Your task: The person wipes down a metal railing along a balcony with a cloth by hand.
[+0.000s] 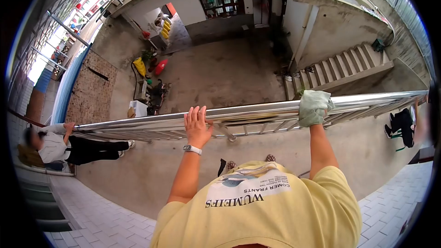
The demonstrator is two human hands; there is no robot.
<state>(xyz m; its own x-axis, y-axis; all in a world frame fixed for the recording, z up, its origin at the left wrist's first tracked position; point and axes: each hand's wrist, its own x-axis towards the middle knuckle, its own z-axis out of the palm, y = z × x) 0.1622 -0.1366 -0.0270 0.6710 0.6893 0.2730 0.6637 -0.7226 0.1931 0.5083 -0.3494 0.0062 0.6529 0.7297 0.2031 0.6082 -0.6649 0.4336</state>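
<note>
Legible text, all on the yellow T-shirt (262,222) of the wearer. On its white printed panel (232,192) we read "WUMEIFS" in large dark capitals, then "COMER FRANTS" in smaller capitals, set below it in the print's own reading order. Both lines appear upside down from our viewpoint. Beneath these we note further lines of tiny lettering, too small for us to make out with confidence.

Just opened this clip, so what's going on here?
A person in a yellow T-shirt stands at a shiny metal railing above a courtyard. Their right grip has a pale green cloth over the top of it; the left grip, empty, rests there too. Another person's hand is at the railing's left end.
</note>
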